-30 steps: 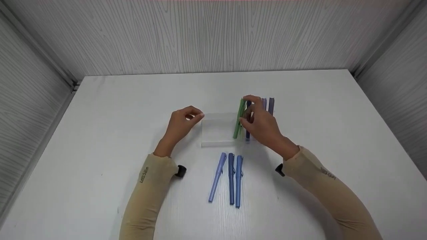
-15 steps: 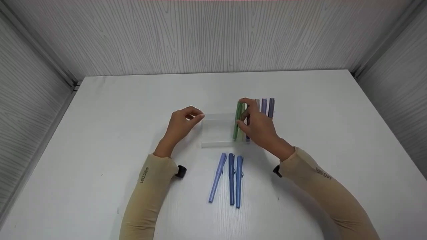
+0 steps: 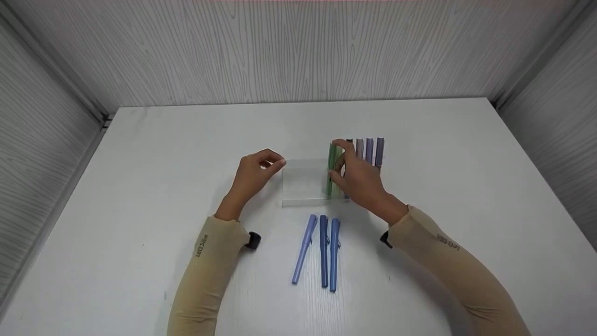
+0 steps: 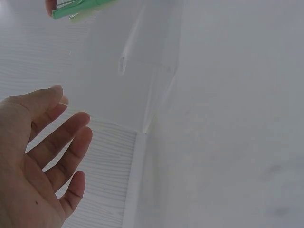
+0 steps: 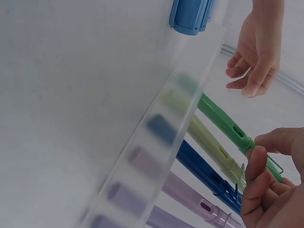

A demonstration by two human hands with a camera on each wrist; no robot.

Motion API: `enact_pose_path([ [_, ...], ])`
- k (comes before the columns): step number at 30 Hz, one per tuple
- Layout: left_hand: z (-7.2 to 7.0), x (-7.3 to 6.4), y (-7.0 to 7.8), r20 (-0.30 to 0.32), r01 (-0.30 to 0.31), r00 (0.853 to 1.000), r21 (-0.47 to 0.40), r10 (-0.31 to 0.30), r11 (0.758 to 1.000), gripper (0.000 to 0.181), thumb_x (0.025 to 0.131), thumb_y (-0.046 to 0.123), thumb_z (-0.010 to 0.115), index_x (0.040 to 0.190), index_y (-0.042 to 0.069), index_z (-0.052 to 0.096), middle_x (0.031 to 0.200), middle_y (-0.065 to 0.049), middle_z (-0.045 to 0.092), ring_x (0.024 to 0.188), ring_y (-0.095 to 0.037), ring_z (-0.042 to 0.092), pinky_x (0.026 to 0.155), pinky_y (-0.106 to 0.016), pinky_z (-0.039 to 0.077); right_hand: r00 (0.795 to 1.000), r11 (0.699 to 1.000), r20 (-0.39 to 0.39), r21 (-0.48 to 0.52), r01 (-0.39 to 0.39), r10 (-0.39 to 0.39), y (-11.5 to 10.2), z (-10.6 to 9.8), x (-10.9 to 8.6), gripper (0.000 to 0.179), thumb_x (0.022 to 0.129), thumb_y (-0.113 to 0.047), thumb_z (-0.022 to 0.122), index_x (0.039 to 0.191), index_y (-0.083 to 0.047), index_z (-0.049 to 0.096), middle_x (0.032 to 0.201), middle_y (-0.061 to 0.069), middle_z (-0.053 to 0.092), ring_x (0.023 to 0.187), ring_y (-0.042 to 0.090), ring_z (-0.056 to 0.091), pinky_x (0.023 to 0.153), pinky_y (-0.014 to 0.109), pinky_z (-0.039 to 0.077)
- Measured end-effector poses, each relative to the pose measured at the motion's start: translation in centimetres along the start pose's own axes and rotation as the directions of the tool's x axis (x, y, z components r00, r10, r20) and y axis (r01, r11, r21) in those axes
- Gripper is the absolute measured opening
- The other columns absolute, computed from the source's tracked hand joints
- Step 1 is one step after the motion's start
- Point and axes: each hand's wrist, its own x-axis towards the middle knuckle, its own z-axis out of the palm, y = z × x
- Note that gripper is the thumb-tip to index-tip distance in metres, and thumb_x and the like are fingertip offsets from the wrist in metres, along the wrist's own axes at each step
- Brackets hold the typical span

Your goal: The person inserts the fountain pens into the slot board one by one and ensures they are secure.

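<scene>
- A white worktop (image 3: 140, 233) is seen from above, with a clear tray (image 3: 305, 202) set near its middle; directions are given from the tray's centre, 12 o'clock being the far edge.
- At 10 o'clock, the tray's corner is pinched between thumb and forefinger of the left hand (image 3: 254, 172); its other fingers are loosely bent.
- From 3 o'clock, the tray is reached over by the right hand (image 3: 361, 179), and a green pen (image 3: 331, 156) is grasped between its thumb and fingers.
- The green pen is held near the tray's centre, pointing roughly from 12 to 6 o'clock, its lower end seen behind the frosted rim.
- Towards 3 o'clock, a yellow-green pen (image 5: 204, 135), a dark-blue pen (image 5: 197, 164), a mauve pen (image 5: 183, 190) and purple pens (image 3: 369, 148) are lined up beside it, partly hidden by the hand.
- At 6 o'clock, outside the tray, a lavender pen (image 3: 304, 249), a navy pen (image 3: 324, 252) and a mid-blue pen (image 3: 334, 254) are laid; the lavender one is slanted.
- Both forearms are covered by beige sleeves (image 3: 200, 275).
</scene>
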Motion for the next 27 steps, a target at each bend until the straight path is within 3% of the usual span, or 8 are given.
enact_pose_path([
  [15,-0.03,0.11,-0.13,0.008,0.003,1.000,0.003,-0.003,1.000,0.025,0.093,0.032,0.064,0.104,0.010,0.071,0.102,-0.006,0.072,0.093,-0.022,0.066,0.086,-0.036,0.052,0.999,0.997,0.018,-0.072,-0.030,0.031,-0.36,0.04,0.52,0.063,0.091,-0.018,0.068,0.143,-0.010,0.032,0.086,0.005,0.065,0.051,0.011,0.041,0.045,0.025,0.031],
  [27,0.03,-0.02,-0.13,0.007,0.010,1.000,0.005,-0.010,1.000,0.024,0.093,0.031,0.064,0.103,0.011,0.072,0.102,-0.005,0.072,0.094,-0.021,0.065,0.086,-0.035,0.052,0.988,0.987,0.104,-0.122,-0.105,0.118,-0.33,-0.19,0.98,0.066,0.093,-0.024,0.064,0.148,-0.016,0.028,0.082,0.005,0.066,0.058,0.015,0.049,0.050,0.026,0.038],
])
